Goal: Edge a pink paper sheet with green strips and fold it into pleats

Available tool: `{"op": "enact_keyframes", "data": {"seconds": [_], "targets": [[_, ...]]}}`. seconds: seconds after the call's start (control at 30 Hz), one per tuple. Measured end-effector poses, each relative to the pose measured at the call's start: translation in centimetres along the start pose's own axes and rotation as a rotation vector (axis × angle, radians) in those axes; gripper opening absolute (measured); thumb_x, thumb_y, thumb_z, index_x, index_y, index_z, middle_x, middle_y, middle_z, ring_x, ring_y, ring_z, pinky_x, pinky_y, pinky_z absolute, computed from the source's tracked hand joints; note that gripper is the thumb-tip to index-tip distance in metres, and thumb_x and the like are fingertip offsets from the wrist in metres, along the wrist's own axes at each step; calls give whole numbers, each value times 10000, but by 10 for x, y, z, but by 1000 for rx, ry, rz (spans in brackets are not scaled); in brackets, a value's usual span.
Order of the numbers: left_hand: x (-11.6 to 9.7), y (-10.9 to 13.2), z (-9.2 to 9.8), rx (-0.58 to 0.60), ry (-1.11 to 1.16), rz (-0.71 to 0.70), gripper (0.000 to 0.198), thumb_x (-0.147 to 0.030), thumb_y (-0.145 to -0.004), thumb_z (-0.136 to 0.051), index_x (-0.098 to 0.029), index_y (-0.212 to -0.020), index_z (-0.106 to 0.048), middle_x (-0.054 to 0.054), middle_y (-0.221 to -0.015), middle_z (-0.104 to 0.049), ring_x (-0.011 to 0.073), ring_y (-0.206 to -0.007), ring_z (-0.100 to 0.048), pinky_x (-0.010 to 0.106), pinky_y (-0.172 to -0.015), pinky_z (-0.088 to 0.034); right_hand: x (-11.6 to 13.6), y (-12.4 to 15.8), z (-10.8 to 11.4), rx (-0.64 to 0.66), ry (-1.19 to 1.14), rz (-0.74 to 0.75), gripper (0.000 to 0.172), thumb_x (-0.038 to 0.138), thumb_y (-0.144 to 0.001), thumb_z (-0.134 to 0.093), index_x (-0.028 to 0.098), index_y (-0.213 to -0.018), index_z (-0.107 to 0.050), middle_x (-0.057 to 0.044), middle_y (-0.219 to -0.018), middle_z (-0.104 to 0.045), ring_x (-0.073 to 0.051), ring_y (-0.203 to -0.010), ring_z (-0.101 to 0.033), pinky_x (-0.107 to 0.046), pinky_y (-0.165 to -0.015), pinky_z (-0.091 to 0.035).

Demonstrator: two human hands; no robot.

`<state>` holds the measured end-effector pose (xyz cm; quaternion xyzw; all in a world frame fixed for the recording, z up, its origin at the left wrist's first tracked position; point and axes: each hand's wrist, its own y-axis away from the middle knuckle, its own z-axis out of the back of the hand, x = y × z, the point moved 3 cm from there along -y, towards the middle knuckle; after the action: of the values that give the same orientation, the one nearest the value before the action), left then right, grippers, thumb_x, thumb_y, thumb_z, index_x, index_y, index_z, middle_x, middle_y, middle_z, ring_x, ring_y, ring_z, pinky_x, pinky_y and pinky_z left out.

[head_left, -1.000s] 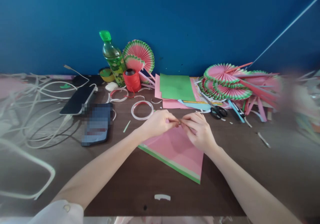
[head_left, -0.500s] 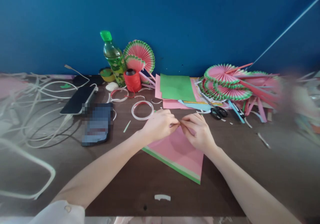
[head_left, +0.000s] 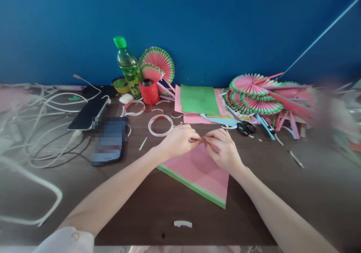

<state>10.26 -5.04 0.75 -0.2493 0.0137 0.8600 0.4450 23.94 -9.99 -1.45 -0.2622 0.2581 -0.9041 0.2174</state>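
Note:
A sheet of pink paper (head_left: 201,174) with a pale strip and a green border along its near edge lies slantwise on the dark table. Over its far part, my left hand (head_left: 180,142) is closed in a pinch. Its fingertips meet those of my right hand (head_left: 222,147), which also pinches, thumb against fingers. Whatever is between the fingertips is too small or hidden to make out. Just beyond my left hand lies a roll of clear tape (head_left: 150,125). Black-handled scissors (head_left: 246,128) rest past my right hand.
Green paper (head_left: 199,99) tops a stack at the back. Pleated pink-green fans (head_left: 254,95) pile up at right. A green-capped bottle (head_left: 128,66) and red thread spool (head_left: 149,93) stand back left. Phones (head_left: 109,140) and white cables (head_left: 36,132) lie left; a white scrap (head_left: 182,224) lies in front.
Both hands stay pinched together in nearly the same place. The pink paper's left corner shows slightly farther left; the view has shifted very little.

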Motion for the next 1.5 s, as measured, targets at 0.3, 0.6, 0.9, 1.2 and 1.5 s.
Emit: {"op": "enact_keyframes", "data": {"seconds": [0.3,0.6,0.9,1.2,1.5], "targets": [[7,-1,7,29,224,113,159,-231,-785,-542,-200,-793,-698,2,-718,-665,118,-688,-538,226,-637,-370,-5,-1,5,-78,-16,-54,170,144,-800,-490,190,-771,-651,-40,-713,-605,-176,-697,-496,-340,-657,-410],[25,1,16,171,470,268,181,-265,-776,-521,-159,-769,-667,5,-746,-677,108,-702,-587,206,-642,-409,-32,0,19,-308,62,-287,199,170,-814,-462,202,-697,-619,-34,-707,-616,-189,-702,-534,-354,-693,-414],[43,5,24,327,608,375,219,-321,-767,-524,-126,-787,-622,15,-739,-629,58,-488,-520,201,-530,-428,-76,9,26,-498,44,-601,250,258,-822,-417,178,-710,-625,-74,-749,-618,-203,-720,-557,-314,-615,-414],[29,9,38,369,745,296,248,-345,-795,-508,-137,-859,-626,10,-720,-600,36,-458,-460,162,-443,-376,-79,10,30,-509,47,-583,184,252,-785,-477,163,-848,-626,-77,-811,-609,-199,-706,-551,-352,-685,-434],[14,9,28,533,757,238,269,-353,-799,-515,-135,-893,-642,-6,-584,-574,41,-433,-434,162,-430,-341,-10,-6,14,40,-341,-161,227,356,-858,-442,228,-968,-594,-54,-991,-629,-217,-1017,-519,-393,-886,-379]]}}
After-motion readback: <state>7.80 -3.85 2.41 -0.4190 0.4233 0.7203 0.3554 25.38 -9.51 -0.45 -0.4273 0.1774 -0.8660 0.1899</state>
